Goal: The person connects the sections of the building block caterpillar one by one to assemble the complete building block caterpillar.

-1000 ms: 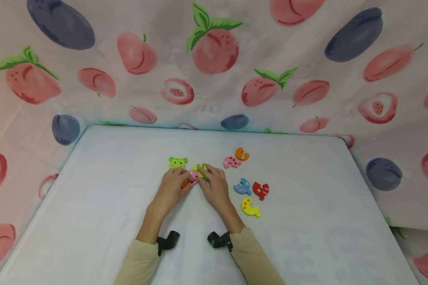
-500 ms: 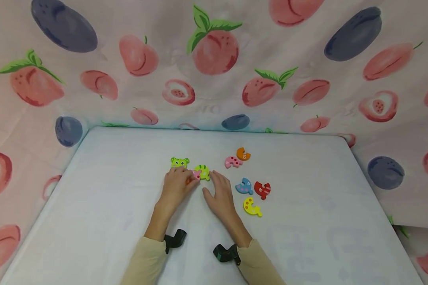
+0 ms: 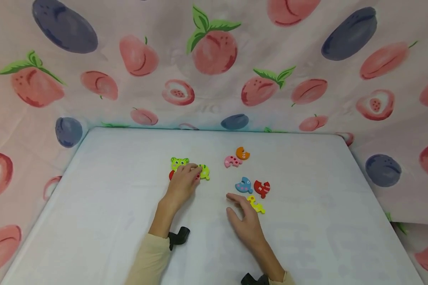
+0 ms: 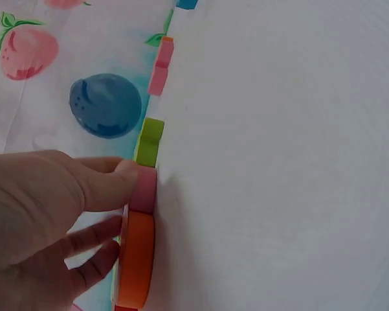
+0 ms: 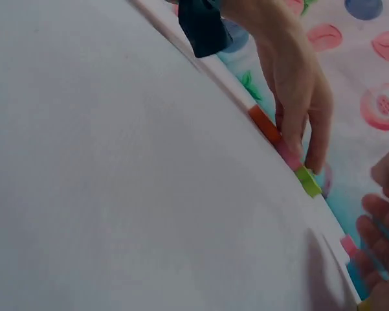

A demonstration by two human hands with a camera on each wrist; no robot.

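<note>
My left hand [image 3: 183, 184] lies over a row of joined flat puzzle pieces, its thumb and forefinger pinching the pink piece [image 4: 143, 189]. An orange piece [image 4: 137, 259] adjoins the pink one on one side, and a green striped piece [image 3: 204, 172] on the other. A green animal head [image 3: 179, 162] with eyes shows beyond the knuckles; a red piece [image 3: 171, 174] peeks out beside it, and the rest of the row is hidden. My right hand [image 3: 247, 223], fingers extended and thumb apart, is at the yellow spotted piece [image 3: 257, 206], covering its left part.
Right of the row, a pink spotted piece [image 3: 231, 161] and an orange numbered piece [image 3: 242, 153] lie close together. Nearer are a blue piece [image 3: 244, 185] and a red striped piece [image 3: 262, 189]. A fruit-print cloth [image 3: 214, 103] rises behind the white table [image 3: 128, 190].
My right hand has left the green striped piece and moved right and nearer, to the yellow piece. My left hand has shifted slightly right along the row, uncovering the red piece.
</note>
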